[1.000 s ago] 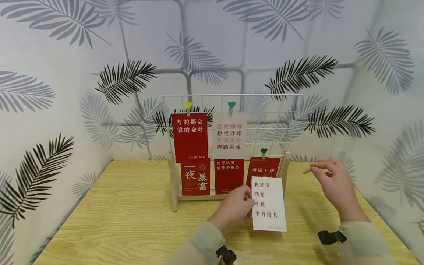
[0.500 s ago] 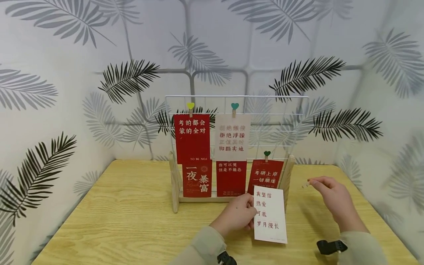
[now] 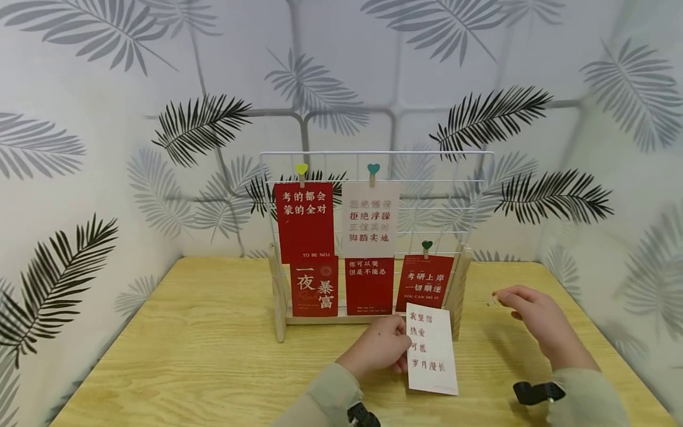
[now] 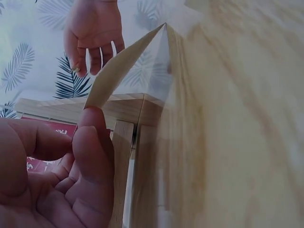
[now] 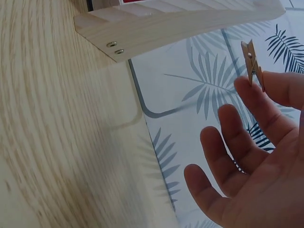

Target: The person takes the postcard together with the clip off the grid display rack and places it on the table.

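My left hand (image 3: 380, 345) pinches the left edge of a white card (image 3: 433, 350) with red lettering, in front of the rack's right end. In the left wrist view that card (image 4: 124, 64) shows nearly edge-on between thumb and finger. Off to the right of the rack, my right hand (image 3: 544, 323) holds a small wooden clothespin (image 5: 251, 61) between thumb and index fingertip; its other fingers are spread loosely. Behind the white card, a red card (image 3: 425, 279) hangs from the wire rack (image 3: 437, 153) under a dark green heart clip (image 3: 427, 245).
On the rack also hang a red card (image 3: 305, 231) under a yellow heart clip (image 3: 302, 169), a white card (image 3: 370, 201) under a teal heart clip (image 3: 373, 169), and two lower red cards. Wooden feet (image 3: 280, 320) hold the rack on the wood-grain table (image 3: 203, 356). Leaf-patterned walls stand behind.
The white card has come down a little, uncovering more of the red card behind it. My right hand with the clothespin has lowered slightly.
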`<state>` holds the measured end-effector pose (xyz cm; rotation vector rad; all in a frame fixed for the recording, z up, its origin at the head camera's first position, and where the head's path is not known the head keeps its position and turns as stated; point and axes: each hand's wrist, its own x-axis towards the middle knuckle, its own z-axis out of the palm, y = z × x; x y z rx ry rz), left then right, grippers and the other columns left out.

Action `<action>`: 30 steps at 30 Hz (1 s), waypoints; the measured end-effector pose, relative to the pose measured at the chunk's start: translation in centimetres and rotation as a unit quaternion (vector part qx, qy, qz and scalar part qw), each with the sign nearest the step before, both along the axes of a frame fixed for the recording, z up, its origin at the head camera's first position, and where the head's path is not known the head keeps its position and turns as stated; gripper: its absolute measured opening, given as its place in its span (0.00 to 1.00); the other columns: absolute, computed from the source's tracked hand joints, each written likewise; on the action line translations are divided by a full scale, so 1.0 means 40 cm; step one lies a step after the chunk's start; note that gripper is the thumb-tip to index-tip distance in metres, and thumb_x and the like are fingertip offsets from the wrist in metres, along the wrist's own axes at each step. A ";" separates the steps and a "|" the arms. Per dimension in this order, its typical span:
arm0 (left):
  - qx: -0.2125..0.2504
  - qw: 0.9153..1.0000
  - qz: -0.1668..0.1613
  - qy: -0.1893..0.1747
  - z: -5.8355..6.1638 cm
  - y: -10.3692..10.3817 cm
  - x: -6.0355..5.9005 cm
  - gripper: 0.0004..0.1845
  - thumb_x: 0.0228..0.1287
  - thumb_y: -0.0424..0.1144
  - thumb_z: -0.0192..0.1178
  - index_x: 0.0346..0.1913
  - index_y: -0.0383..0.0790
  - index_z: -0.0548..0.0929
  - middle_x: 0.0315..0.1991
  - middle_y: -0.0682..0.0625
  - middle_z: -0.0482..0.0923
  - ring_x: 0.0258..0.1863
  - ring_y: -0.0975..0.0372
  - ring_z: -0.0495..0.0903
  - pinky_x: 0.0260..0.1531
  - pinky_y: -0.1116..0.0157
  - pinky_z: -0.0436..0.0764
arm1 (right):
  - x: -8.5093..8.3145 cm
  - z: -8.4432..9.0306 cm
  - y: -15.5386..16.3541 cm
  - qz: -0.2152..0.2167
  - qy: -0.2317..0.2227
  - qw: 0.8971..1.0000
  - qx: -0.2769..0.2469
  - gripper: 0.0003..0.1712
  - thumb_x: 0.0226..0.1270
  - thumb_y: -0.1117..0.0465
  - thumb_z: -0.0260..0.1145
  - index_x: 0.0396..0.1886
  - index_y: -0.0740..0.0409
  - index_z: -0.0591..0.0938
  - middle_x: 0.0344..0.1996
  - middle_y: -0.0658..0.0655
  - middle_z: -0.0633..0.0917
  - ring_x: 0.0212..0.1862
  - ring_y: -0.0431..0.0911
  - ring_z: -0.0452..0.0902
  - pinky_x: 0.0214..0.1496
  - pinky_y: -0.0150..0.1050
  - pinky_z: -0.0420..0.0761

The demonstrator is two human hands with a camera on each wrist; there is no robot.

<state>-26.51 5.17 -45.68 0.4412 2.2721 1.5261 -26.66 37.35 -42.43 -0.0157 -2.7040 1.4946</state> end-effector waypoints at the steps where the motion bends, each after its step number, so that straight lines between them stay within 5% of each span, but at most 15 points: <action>1: -0.001 1.000 -0.001 -0.004 -0.001 0.000 0.000 0.06 0.72 0.33 0.55 0.34 0.39 0.74 0.20 0.43 0.80 0.15 0.56 0.80 0.19 0.63 0.81 | 0.000 0.001 0.002 0.004 -0.006 1.000 0.001 0.32 0.80 0.41 0.53 0.59 0.66 0.80 0.58 0.55 0.81 0.51 0.33 0.73 0.57 0.48 0.77; 10: -0.005 0.999 -0.017 -0.042 0.008 -0.009 0.002 0.06 0.73 0.32 0.55 0.35 0.37 0.73 0.23 0.41 0.79 0.16 0.55 0.81 0.18 0.62 0.81 | -0.018 -0.022 0.018 0.053 -0.051 0.997 -0.019 0.23 0.81 0.47 0.55 0.51 0.64 0.82 0.50 0.56 0.82 0.51 0.41 0.77 0.57 0.52 0.75; 16: -0.014 0.998 -0.027 -0.064 -0.010 -0.013 0.004 0.06 0.74 0.32 0.54 0.35 0.36 0.73 0.24 0.41 0.79 0.16 0.56 0.81 0.17 0.63 0.81 | -0.019 -0.048 0.015 0.066 -0.078 0.995 -0.015 0.22 0.80 0.52 0.57 0.52 0.69 0.81 0.43 0.53 0.82 0.44 0.44 0.76 0.49 0.44 0.77; 25: -0.015 0.998 -0.027 -0.063 -0.007 -0.015 -0.013 0.07 0.75 0.35 0.55 0.36 0.37 0.75 0.26 0.41 0.80 0.18 0.56 0.82 0.17 0.64 0.81 | -0.029 -0.049 0.010 0.044 -0.072 0.994 0.069 0.25 0.78 0.47 0.59 0.54 0.64 0.83 0.46 0.55 0.83 0.44 0.46 0.72 0.43 0.38 0.72; 30: -0.022 0.996 -0.045 -0.070 -0.016 -0.007 -0.004 0.06 0.75 0.34 0.55 0.36 0.37 0.75 0.27 0.41 0.80 0.17 0.55 0.82 0.17 0.64 0.81 | -0.019 -0.068 0.030 0.057 -0.089 0.992 0.075 0.22 0.78 0.52 0.59 0.54 0.67 0.83 0.40 0.54 0.83 0.38 0.46 0.75 0.40 0.40 0.76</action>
